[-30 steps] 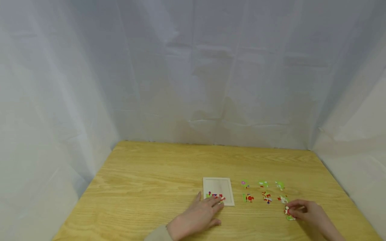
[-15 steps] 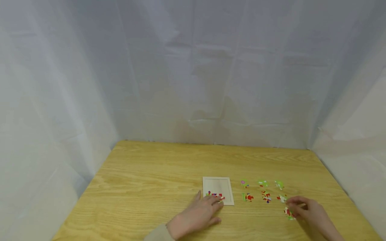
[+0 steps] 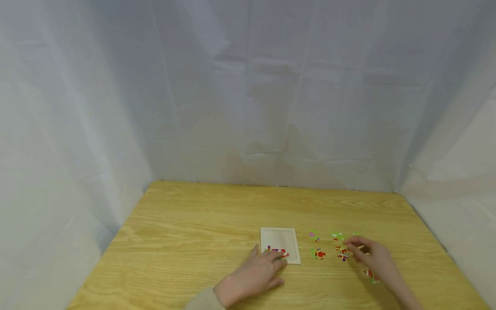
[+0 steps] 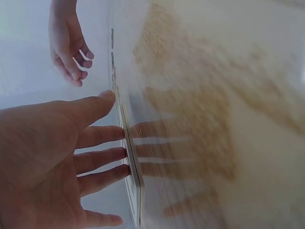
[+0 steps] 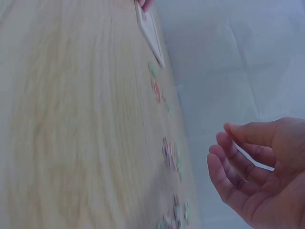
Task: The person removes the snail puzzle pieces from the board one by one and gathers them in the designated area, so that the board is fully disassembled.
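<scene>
My left hand (image 3: 253,275) lies with its fingers spread, fingertips resting on the lower part of a pale wooden puzzle tray (image 3: 278,237). Joined colourful jigsaw pieces (image 3: 273,249) show along the tray's bottom, partly covered by those fingers. Raised over the loose pieces, my right hand (image 3: 372,256) has loosely bent fingers and holds nothing, as the right wrist view shows. Nearest its fingertips in the head view is a red and yellow jigsaw piece (image 3: 341,253). Another piece (image 3: 371,274) lies below the hand, and the hand hides part of the right-hand column.
Left of the right hand lie a pink-flower piece (image 3: 312,236), a green and white piece (image 3: 338,236) and a red and green piece (image 3: 319,254). The wooden table (image 3: 174,241) is bounded by white sheeting (image 3: 271,129) at the back and sides.
My right hand has come away from the lower right piece, leaving it on the table, and has moved left and farther from the body. The left hand stays on the tray.
</scene>
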Motion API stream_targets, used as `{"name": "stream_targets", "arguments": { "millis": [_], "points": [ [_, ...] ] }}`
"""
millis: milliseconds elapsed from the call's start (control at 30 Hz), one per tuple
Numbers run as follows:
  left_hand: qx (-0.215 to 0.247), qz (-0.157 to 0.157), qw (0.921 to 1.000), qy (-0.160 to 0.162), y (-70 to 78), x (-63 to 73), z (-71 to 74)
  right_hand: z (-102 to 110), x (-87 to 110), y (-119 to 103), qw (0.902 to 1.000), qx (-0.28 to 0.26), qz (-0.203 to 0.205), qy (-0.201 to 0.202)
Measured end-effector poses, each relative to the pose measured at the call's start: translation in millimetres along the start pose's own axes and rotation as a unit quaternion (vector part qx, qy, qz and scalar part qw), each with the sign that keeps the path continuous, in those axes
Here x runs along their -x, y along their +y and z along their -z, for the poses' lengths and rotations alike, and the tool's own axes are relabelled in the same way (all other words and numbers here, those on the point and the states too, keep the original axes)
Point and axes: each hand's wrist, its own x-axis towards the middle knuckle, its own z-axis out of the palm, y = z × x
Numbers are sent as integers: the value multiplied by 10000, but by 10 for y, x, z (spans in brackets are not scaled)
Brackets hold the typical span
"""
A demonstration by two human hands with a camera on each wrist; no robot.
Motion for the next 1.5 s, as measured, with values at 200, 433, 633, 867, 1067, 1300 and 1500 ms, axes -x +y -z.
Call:
{"name": "stream_targets", "arguments": {
  "millis": [200, 433, 633, 867, 1067, 1300, 1500],
  "points": [
    [-1, 40, 10000, -44, 6, 3, -1, -176, -123, -155, 9985, -445, 123, -303],
    [-31, 80, 9999, -60, 18, 5, -7, -430, -257, -337, 9945, -645, 479, -671],
    [-103, 88, 9999, -9, 45, 16, 12, -642, -372, -492, 9906, -709, 739, -906],
    [-289, -24, 9995, 145, 72, 24, 19, -870, -473, -594, 9816, -763, 1233, -1243],
    [-442, -120, 9988, 200, 82, 30, 31, -991, -489, -613, 9778, -695, 1404, -1389],
    [-340, -11, 9993, 169, 19, 69, 35, -1040, -491, -629, 9793, -605, 1434, -1295],
    [-230, 98, 9996, 149, -80, 171, 37, -1047, -484, -644, 9804, -519, 1409, -1275]
  ]
}}
